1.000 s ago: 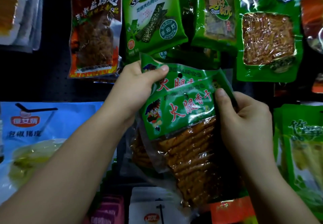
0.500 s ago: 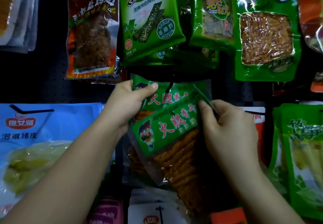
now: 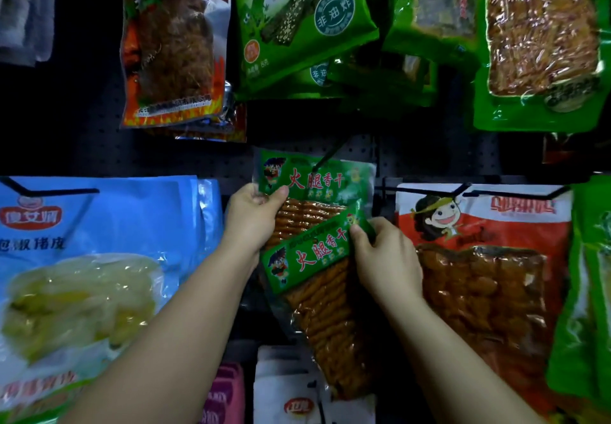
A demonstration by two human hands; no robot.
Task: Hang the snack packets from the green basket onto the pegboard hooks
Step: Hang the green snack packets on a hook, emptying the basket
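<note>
Two matching snack packets with green headers, red lettering and orange-brown sticks sit at the middle of the black pegboard (image 3: 429, 159). The back packet (image 3: 317, 180) hangs on a dark hook (image 3: 325, 156) that passes through its top. My left hand (image 3: 254, 212) pinches that packet's upper left corner. The front packet (image 3: 317, 278) tilts, its top right corner higher, and my right hand (image 3: 383, 251) pinches that corner. It lies below the hook, overlapping the back packet. The green basket is out of view.
Hung packets surround the spot: a large blue one (image 3: 99, 258) on the left, a red-orange one (image 3: 479, 258) on the right, green ones (image 3: 304, 20) and a brown-red one (image 3: 172, 43) above, white and pink ones (image 3: 297, 397) below. Bare hooks (image 3: 515, 192) jut out at the right.
Both hands and the packets have moved forward to the board and lower in view. The back packet now sits on the hook; the front one has slid down from it.
</note>
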